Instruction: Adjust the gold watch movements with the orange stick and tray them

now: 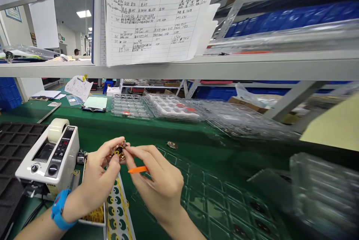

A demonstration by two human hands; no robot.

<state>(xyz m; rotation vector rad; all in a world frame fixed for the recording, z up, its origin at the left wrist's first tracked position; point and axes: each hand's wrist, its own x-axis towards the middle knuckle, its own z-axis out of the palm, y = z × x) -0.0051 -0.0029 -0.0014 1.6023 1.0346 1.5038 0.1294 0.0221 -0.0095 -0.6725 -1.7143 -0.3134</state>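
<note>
My left hand (102,170), with a blue wristband, pinches a small round metallic part (119,151) with black and yellow in its middle. Thumb and forefinger of my right hand (155,178) meet at the part's right side. An orange pointed tool (137,170) is tucked in my right hand, its tip toward the left. Below my hands lies a white sheet (119,210) with yellow-edged cutouts, beside a box of yellow pieces (95,215). A similar metallic part (172,145) rests on the green table, beyond my right hand.
On the left stands a white tape dispenser (52,157) by a black compartment tray (9,157). A clear tray (207,191) spreads to the right, holding several dark round parts. More clear trays (174,107) line the back beneath a shelf (168,71). Handwritten sheets (157,15) hang above.
</note>
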